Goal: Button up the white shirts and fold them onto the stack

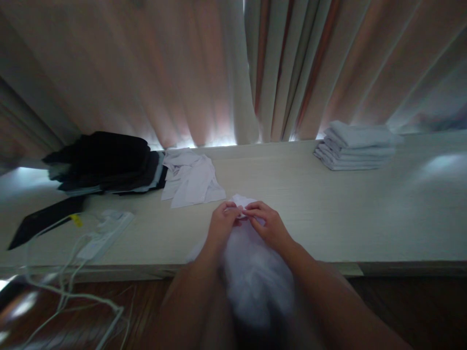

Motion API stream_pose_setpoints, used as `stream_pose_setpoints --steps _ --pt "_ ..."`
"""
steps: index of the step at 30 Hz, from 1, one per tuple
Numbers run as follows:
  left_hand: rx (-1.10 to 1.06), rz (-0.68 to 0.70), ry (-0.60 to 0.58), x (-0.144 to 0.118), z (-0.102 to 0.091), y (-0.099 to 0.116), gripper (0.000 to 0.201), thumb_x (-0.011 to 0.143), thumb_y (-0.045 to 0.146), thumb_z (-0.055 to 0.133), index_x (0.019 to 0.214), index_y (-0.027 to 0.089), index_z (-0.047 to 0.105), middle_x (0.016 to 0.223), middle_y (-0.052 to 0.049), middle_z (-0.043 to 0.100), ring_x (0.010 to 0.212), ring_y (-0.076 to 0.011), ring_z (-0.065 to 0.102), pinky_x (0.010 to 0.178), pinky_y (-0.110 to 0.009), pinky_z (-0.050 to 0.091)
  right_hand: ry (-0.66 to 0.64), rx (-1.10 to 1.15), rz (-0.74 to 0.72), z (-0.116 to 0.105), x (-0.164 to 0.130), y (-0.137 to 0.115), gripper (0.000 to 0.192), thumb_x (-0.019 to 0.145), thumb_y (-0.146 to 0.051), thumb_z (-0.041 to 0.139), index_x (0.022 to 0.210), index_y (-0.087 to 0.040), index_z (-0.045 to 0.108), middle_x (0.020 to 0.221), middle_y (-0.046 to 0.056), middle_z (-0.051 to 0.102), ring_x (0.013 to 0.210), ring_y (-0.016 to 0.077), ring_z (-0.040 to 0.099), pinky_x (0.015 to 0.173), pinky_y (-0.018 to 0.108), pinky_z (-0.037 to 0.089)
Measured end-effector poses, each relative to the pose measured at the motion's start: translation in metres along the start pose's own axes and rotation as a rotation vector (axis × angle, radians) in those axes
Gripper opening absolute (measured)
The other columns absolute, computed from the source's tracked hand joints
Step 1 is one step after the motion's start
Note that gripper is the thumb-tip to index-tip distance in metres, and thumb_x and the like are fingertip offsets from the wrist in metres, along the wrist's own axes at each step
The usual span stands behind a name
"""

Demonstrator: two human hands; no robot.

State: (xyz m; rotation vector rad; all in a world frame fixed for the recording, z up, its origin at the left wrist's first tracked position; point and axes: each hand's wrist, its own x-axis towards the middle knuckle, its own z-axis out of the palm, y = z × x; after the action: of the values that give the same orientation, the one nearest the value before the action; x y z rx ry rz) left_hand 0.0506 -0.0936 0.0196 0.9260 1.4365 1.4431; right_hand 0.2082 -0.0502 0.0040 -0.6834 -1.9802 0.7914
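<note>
Along the pale tabletop (328, 214), going left to right, you've got a flat black thing (44, 221) by a white power strip (105, 233) with its cables, a dark clothes pile (105, 163), a crumpled white shirt (191, 180), and a neat stack of folded whites (355, 146) over on the right, all backed by long pinkish curtains (182, 68) with light leaking under them. Dead centre at the near edge, the left hand (221, 226) and right hand (268, 226) each have a closed fingertip grip on the top edge of a white garment (255, 277), which droops off the tabletop toward the person.
</note>
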Motion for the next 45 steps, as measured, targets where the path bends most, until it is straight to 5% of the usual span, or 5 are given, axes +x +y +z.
stream_pose_setpoints --steps 4,10,27,35,45 --pt "0.007 -0.011 0.008 0.000 0.000 -0.001 0.020 0.070 0.029 0.073 0.080 0.017 0.061 0.067 0.000 0.066 0.060 -0.0119 0.063 0.054 -0.021 0.050 0.002 0.025 -0.005 -0.001 -0.001 -0.002 0.025 0.087 -0.017 0.060 0.103 -0.026 0.078 0.108 0.007 0.071 0.102 0.0211 0.066 0.095 0.038 0.051" --pt "0.050 -0.012 -0.021 0.001 0.002 0.001 0.029 0.066 0.027 0.074 0.090 0.017 0.061 0.072 -0.001 0.070 0.064 -0.0145 0.067 0.057 -0.023 0.053 0.144 0.058 0.244 -0.001 0.000 -0.002 0.010 0.087 -0.026 0.067 0.090 -0.022 0.075 0.090 0.006 0.074 0.086 0.0218 0.068 0.082 0.034 0.052" --pt "0.105 0.086 -0.061 -0.001 0.008 0.001 0.030 0.065 0.024 0.075 0.088 0.019 0.056 0.066 0.003 0.065 0.059 -0.0135 0.062 0.059 -0.024 0.050 0.144 -0.134 0.099 -0.002 -0.001 0.000 0.009 0.086 -0.017 0.069 0.087 -0.021 0.077 0.091 0.006 0.075 0.086 0.0204 0.069 0.083 0.033 0.053" --pt "0.002 0.204 0.037 -0.004 0.020 0.001 0.031 0.061 0.012 0.071 0.080 0.020 0.048 0.064 0.009 0.051 0.054 -0.0063 0.049 0.054 -0.018 0.041 0.165 -0.106 0.103 0.000 -0.002 -0.003 0.009 0.085 -0.015 0.069 0.087 -0.019 0.078 0.091 0.006 0.076 0.085 0.0202 0.070 0.083 0.032 0.054" --pt "-0.152 0.098 0.039 -0.008 0.027 -0.015 0.038 0.068 0.018 0.074 0.096 0.020 0.049 0.079 0.002 0.068 0.070 -0.0121 0.065 0.070 -0.025 0.053 0.113 -0.074 0.169 -0.009 0.000 -0.001 0.012 0.084 -0.011 0.067 0.085 -0.018 0.077 0.088 0.006 0.074 0.084 0.0192 0.068 0.076 0.029 0.052"
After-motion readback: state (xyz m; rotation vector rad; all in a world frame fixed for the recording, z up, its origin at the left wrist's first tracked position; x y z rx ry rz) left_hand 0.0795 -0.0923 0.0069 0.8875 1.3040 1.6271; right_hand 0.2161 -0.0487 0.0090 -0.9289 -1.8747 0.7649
